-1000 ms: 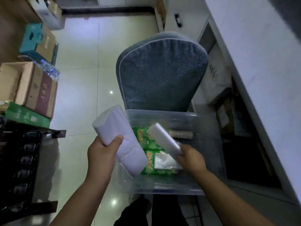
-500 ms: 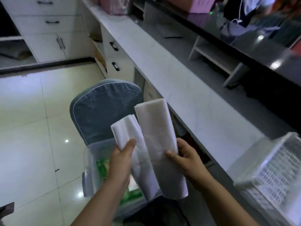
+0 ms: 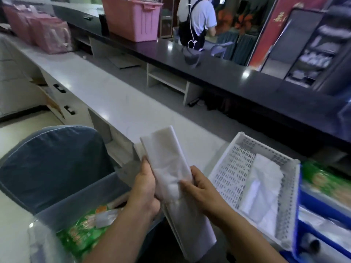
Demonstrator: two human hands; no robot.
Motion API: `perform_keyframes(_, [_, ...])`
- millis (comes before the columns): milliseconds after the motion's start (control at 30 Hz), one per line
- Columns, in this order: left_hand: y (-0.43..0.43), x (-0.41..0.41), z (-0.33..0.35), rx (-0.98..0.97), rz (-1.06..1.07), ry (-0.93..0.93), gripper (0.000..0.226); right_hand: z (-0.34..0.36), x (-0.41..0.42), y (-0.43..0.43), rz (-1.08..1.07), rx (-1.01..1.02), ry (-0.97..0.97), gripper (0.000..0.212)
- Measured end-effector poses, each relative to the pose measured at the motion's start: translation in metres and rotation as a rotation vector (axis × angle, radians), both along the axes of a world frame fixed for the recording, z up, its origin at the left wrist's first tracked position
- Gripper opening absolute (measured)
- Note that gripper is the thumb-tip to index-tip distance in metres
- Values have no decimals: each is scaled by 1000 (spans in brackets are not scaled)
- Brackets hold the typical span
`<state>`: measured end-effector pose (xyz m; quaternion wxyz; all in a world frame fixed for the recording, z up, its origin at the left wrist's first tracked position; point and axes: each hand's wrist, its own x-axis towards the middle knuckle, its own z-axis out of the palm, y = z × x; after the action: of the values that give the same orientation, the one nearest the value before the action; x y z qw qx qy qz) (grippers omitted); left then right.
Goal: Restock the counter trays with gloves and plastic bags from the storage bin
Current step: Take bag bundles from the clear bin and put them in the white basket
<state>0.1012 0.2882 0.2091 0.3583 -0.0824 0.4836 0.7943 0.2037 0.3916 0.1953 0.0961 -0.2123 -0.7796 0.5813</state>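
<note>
Long folded bundle of thin translucent-white plastic bags [image 3: 167, 164] is gripped mid-length by left hand [image 3: 145, 188] and right hand [image 3: 202, 188], with the white perforated plastic tray [image 3: 229, 173] just right of the right hand; the bundle is judged light, limp and slippery, so a mid-fold pinch is advised.

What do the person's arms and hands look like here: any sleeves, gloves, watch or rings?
The left forearm and right forearm are bare to the frame's edge, no sleeve in view. The left hand and right hand are ungloved; no watch, bracelet or ring shows on the visible sides.
</note>
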Motion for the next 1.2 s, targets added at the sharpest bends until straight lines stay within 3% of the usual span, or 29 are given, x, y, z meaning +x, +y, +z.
perform_keyframes(100, [44, 37, 17, 88, -115, 19, 65, 15, 40, 36, -125, 21, 66, 17])
perform_keyframes(167, [71, 62, 24, 127, -208, 87, 57, 23, 66, 62, -230, -32, 106, 16])
perform_keyframes(333, [128, 125, 14, -55, -425, 380, 26, 29, 123, 126, -404, -241, 161, 11])
perform_keyframes(467, [160, 157, 1, -66, -515, 390, 19, 26, 151, 161, -512, -348, 188, 9])
perform_keyframes(633, [189, 159, -6, -24, -488, 326, 28, 24, 163, 187, -514, -564, 244, 13])
perform_keyframes(800, [214, 140, -13, -61, -514, 337, 10, 21, 161, 212, -637, -515, 224, 11])
perform_keyframes(900, [226, 112, -14, -230, -467, 561, 5, 17, 162, 229, -792, -442, 179, 5])
perform_keyframes(1000, [238, 80, -12, -547, -480, 979, 17, 13, 163, 241, -891, -353, 116, 4])
perform_keyframes(1067, [248, 67, -13, -730, -514, 1269, 18, 11, 161, 245, -917, -287, 61, 6])
perform_keyframes(1200, [270, 66, -23, -987, -656, 1627, 10, 6, 151, 246, -916, -232, -9, 18])
